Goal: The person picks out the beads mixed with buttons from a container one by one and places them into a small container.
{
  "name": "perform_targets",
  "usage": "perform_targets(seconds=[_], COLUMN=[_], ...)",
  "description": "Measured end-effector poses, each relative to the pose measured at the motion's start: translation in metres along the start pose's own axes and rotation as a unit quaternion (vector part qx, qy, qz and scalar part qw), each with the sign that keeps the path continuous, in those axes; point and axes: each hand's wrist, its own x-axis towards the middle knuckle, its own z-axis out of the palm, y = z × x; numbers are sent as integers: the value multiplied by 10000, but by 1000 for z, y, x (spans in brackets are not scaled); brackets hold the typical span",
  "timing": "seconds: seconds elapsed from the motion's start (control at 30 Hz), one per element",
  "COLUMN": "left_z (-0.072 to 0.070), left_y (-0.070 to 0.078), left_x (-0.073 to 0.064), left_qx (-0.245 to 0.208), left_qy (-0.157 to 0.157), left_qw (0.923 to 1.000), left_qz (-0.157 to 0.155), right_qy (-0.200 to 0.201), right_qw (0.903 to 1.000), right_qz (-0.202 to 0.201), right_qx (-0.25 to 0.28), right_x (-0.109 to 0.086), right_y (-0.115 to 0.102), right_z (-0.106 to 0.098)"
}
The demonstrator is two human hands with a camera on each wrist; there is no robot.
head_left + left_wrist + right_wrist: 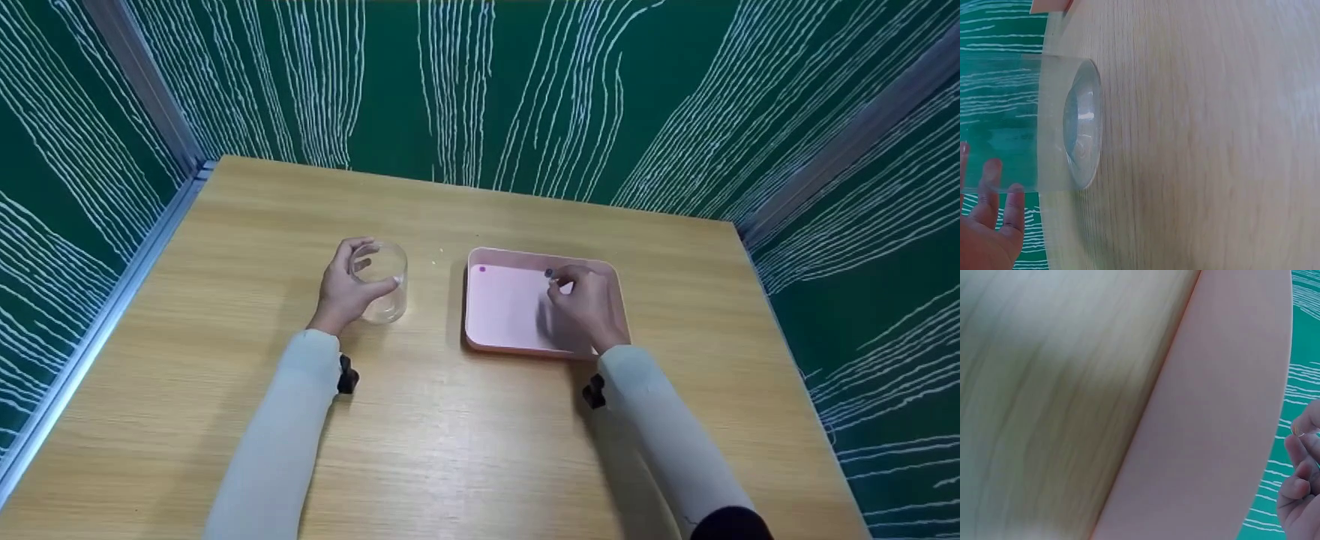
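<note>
My left hand (346,289) is around a clear glass (384,304), fingers at its far left side and thumb across the near side. In the left wrist view the glass (1082,124) stands upright with its thick base on the table, and fingers (1014,208) lie along its wall. Over the pink tray (502,349) is my right hand (589,300), thumb and forefinger pinched together. A tiny orange-yellow thing (1297,432) shows between those fingertips; its kind I cannot tell. At the fingertips in the head view appears a small dark piece (549,273).
A small magenta piece (482,268) lies in the tray's far left corner. Tiny pale bits (434,262) are on the wooden table (450,420) between glass and tray. Green walls (390,90) with white lines stand around the table's back and sides.
</note>
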Motion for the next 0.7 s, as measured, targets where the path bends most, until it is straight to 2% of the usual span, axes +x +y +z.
perform_targets(seconds=[0.13,0.3,0.4,0.63,0.7], left_z=[1,3,3,3,3], left_y=[-11,-14,-11,10,11], left_x=[4,4,3,-6,-6], left_qx=[33,-30,-79,-305,-296], left_qy=[82,100,74,59,67], left_qw=[9997,9991,9992,9989,9989], left_qz=[233,414,380,352,346], right_qy=[-66,172,164,106,100], right_qw=[9997,9974,9967,9957,9958], right_qz=[-51,-461,-478,-415,-417], right_qx=[237,530,638,821,807], right_x=[0,1,1,1,2], right_y=[-5,-8,-10,-14,-15], right_z=[5,10,11,12,13])
